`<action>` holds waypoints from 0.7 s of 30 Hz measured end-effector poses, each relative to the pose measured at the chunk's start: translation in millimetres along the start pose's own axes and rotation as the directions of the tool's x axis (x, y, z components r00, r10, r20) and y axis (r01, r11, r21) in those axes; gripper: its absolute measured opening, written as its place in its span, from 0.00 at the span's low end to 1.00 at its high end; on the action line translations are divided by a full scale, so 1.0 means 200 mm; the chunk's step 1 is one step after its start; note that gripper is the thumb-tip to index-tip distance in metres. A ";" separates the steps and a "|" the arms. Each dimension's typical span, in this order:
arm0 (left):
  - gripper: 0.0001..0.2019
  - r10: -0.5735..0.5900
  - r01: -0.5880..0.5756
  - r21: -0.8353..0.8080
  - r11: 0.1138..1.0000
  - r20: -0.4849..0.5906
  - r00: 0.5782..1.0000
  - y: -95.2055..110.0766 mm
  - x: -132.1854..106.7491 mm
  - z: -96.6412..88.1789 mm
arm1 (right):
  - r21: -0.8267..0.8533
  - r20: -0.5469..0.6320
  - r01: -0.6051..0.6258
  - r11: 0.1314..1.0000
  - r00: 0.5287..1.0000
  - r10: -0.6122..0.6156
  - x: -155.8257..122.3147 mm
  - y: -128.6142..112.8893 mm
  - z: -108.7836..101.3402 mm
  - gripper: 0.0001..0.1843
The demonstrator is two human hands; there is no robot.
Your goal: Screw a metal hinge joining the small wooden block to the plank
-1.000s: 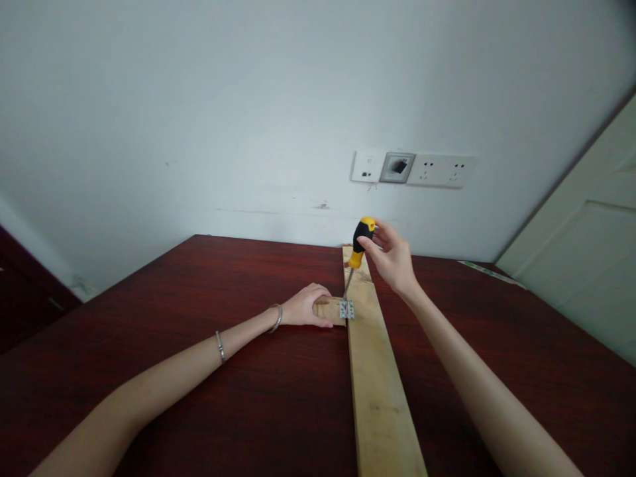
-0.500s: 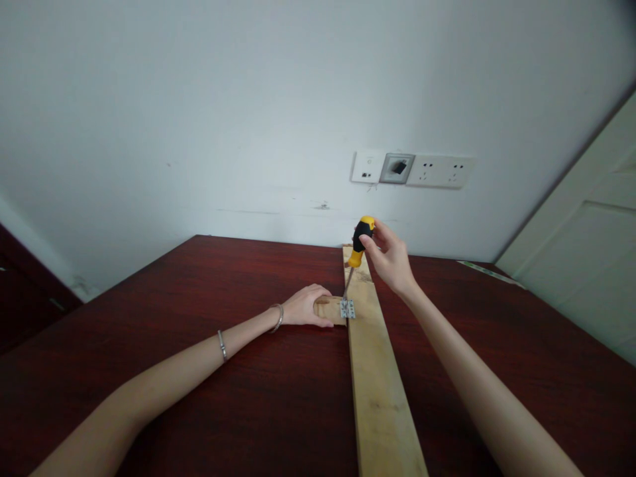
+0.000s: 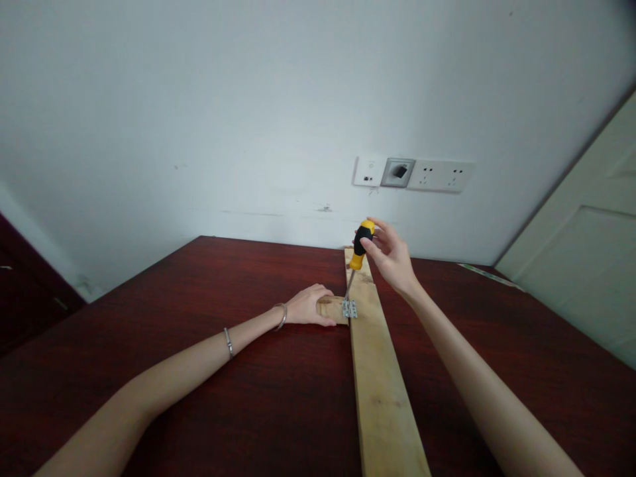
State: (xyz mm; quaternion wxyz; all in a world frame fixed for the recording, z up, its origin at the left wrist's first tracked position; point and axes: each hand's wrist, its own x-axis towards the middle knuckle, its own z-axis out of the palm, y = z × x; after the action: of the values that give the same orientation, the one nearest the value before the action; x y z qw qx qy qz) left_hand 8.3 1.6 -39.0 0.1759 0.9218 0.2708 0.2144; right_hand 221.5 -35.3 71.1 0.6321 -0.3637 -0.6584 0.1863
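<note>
A yellow and black screwdriver (image 3: 364,240) is held by its handle in my right hand (image 3: 393,260), tilted, with its tip down at a metal hinge (image 3: 349,309). The hinge lies across the seam between a short wooden block (image 3: 332,309) and a long wooden board (image 3: 382,391). My left hand (image 3: 309,306) grips the block from its left side, thumb at the near edge and fingers at the far edge. Any screw under the screwdriver tip is too small to make out.
All this rests on a dark red wooden table (image 3: 238,404). A white wall with a row of sockets (image 3: 440,175) rises behind its far edge. At the back right a thin pale strip (image 3: 489,276) lies near a white door (image 3: 586,245).
My right hand's fingers have shifted slightly on the screwdriver handle, with its tip still at the hinge. The left hand keeps its grip on the block. The whole view has shifted slightly.
</note>
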 end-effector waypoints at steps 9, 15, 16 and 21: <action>0.31 0.016 -0.016 0.026 1.000 -0.010 1.000 0.00 0.00 0.00 | -0.144 0.037 0.108 0.984 0.994 -0.103 -0.03 -0.09 -0.02 0.20; 0.29 0.036 -0.036 0.040 0.999 -0.003 0.999 0.01 0.01 -0.01 | -0.163 0.077 0.073 0.984 0.995 -0.061 -0.05 -0.14 -0.03 0.24; 0.29 0.041 -0.041 0.041 0.998 -0.001 0.999 0.00 0.01 -0.01 | -0.172 0.093 0.069 0.983 0.994 -0.054 -0.05 -0.14 -0.04 0.24; 0.28 0.078 -0.078 0.077 0.994 0.006 0.997 -0.01 0.03 -0.02 | -0.221 0.145 0.050 0.974 0.989 -0.018 -0.05 -0.19 -0.05 0.27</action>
State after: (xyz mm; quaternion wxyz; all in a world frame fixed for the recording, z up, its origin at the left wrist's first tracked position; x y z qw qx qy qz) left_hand 10.0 7.5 -35.3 0.1318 0.9382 0.2424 0.2091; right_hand 222.1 -70.1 93.7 0.5416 -0.4070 -0.7248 0.1254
